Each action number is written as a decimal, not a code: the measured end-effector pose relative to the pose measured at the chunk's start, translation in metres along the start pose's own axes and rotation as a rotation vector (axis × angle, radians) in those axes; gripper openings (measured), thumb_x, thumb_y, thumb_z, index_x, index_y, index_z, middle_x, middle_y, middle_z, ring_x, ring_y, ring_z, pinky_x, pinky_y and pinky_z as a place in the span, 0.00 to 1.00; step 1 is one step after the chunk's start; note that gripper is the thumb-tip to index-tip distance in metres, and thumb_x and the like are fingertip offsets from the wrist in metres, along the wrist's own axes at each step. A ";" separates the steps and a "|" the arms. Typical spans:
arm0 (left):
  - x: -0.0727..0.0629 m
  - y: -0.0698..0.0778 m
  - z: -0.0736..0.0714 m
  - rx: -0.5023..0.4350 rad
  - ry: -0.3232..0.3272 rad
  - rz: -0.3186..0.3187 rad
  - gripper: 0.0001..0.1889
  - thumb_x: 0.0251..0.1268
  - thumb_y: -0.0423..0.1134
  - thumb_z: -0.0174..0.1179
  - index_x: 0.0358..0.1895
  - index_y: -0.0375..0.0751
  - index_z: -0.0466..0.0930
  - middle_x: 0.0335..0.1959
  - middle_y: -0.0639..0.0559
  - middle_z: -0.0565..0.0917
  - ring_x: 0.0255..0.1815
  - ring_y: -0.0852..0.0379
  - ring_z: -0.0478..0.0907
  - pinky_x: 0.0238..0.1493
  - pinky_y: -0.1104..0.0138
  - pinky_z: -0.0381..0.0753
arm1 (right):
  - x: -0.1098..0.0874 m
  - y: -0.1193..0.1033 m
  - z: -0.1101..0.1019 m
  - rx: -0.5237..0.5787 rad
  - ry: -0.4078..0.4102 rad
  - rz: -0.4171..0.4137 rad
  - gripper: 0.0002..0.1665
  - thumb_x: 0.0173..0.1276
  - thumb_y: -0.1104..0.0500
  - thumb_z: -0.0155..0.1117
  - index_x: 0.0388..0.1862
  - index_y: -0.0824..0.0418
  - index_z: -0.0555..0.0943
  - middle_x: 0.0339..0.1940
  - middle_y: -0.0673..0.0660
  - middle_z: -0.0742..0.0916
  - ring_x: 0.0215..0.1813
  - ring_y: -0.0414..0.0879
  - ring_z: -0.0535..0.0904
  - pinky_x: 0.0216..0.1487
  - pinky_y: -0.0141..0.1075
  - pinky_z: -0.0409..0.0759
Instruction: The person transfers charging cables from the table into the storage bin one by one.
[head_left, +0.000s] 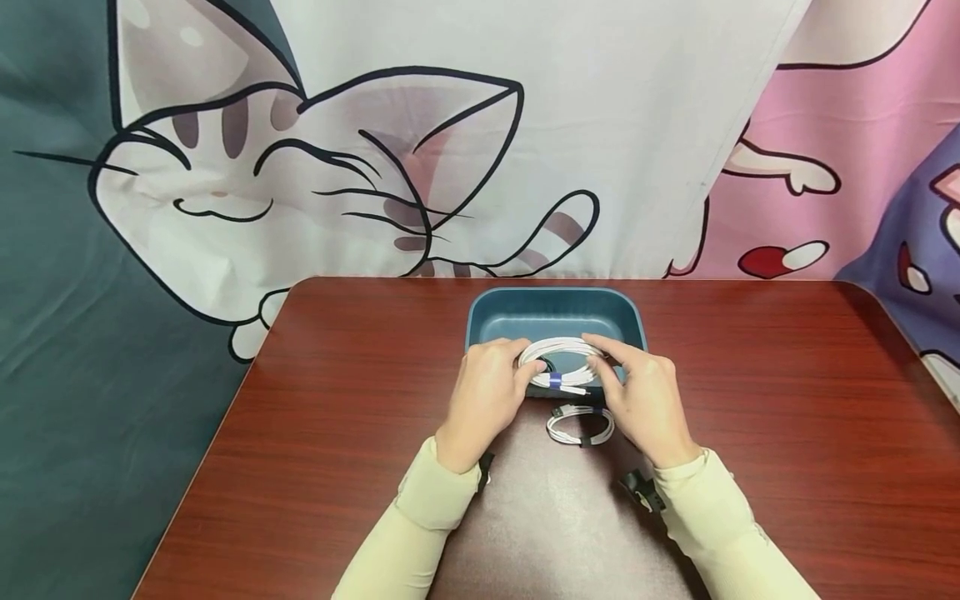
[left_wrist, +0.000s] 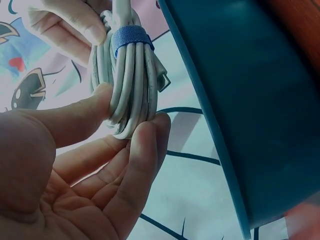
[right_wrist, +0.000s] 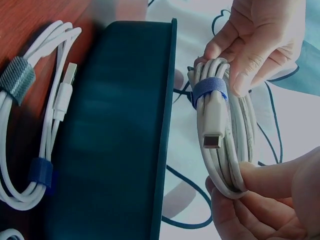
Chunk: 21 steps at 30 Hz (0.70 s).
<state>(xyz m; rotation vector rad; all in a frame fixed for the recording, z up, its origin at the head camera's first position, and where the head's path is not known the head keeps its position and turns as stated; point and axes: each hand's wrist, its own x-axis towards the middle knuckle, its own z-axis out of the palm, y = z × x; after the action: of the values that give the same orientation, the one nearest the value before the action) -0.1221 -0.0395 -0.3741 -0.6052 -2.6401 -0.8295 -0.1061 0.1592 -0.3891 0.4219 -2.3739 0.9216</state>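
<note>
A coiled white cable [head_left: 561, 342] bound with a blue strap [head_left: 555, 381] is held up by both hands, overlapping the bin in the head view. My left hand [head_left: 483, 396] grips the coil's left side between thumb and fingers. On the opposite side, my right hand [head_left: 647, 404] pinches it with thumb and fingertips. Beside the strap, a metal-tipped connector [right_wrist: 213, 125] shows in the right wrist view. The teal bin [head_left: 555, 292] stands on the table just beyond and below the hands.
A second coiled white cable [right_wrist: 25, 202] with a USB plug [right_wrist: 63, 95], a dark strap [right_wrist: 18, 80] and a blue strap [right_wrist: 41, 172] lies in front of the bin. The reddish-brown table [head_left: 345, 400] meets a cartoon-printed curtain [head_left: 637, 125] at its back edge.
</note>
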 end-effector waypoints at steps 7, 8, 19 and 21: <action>0.002 0.003 0.005 0.004 0.014 -0.009 0.08 0.61 0.40 0.71 0.29 0.45 0.82 0.23 0.54 0.81 0.27 0.53 0.81 0.30 0.61 0.78 | 0.001 0.005 -0.001 -0.007 0.004 0.004 0.17 0.61 0.69 0.73 0.50 0.59 0.88 0.36 0.56 0.91 0.14 0.32 0.53 0.21 0.34 0.61; 0.002 0.003 0.006 0.006 0.015 -0.013 0.08 0.61 0.40 0.71 0.29 0.45 0.83 0.23 0.54 0.81 0.28 0.52 0.81 0.30 0.60 0.78 | 0.001 0.005 -0.001 -0.008 0.003 0.007 0.17 0.61 0.69 0.73 0.50 0.59 0.88 0.36 0.56 0.91 0.14 0.33 0.54 0.21 0.35 0.61; 0.007 0.007 0.012 0.022 0.028 -0.021 0.06 0.62 0.41 0.71 0.36 0.42 0.88 0.27 0.50 0.85 0.36 0.51 0.85 0.37 0.59 0.82 | 0.002 0.009 -0.003 -0.020 0.026 0.020 0.16 0.62 0.69 0.73 0.49 0.60 0.89 0.32 0.55 0.90 0.16 0.35 0.60 0.21 0.34 0.62; 0.007 0.008 0.014 0.025 0.028 -0.022 0.07 0.62 0.41 0.70 0.37 0.41 0.88 0.29 0.49 0.86 0.38 0.50 0.85 0.39 0.59 0.82 | 0.003 0.010 -0.003 -0.022 0.030 0.022 0.16 0.62 0.69 0.73 0.50 0.60 0.89 0.30 0.55 0.90 0.15 0.34 0.59 0.20 0.33 0.61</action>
<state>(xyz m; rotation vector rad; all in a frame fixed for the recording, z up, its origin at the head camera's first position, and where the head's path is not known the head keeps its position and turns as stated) -0.1271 -0.0235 -0.3781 -0.5551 -2.6325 -0.8043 -0.1118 0.1682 -0.3908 0.3716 -2.3640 0.9051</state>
